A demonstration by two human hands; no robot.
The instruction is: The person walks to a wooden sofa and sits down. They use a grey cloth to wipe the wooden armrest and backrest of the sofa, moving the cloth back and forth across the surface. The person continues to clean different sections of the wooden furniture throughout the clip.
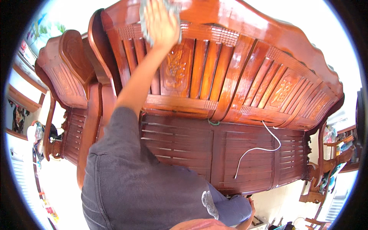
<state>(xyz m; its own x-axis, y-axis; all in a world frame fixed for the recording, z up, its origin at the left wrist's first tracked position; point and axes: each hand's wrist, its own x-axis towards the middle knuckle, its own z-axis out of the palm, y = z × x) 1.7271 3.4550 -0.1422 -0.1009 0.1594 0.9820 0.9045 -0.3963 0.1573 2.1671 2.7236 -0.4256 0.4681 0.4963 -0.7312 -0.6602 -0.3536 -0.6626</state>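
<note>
My left hand (pixel 161 24) lies flat on a grey-green cloth (pixel 143 28), fingers stretched upward over it. It presses the cloth against the top rail of a varnished wooden bench's backrest (pixel 207 13), at the left end. Below the hand is a carved floral panel (pixel 176 67) between upright slats. My right hand (pixel 252 205) is low down by my bent knee, in front of the seat's edge. Only a part of it shows, and I cannot tell whether it holds anything.
A white cable (pixel 258 148) lies across the slatted seat (pixel 178 143). A green tie (pixel 213 123) sits where seat and back meet. To the left stands a matching wooden armchair (pixel 66 83). Shelves with mixed items (pixel 339 141) are at the right.
</note>
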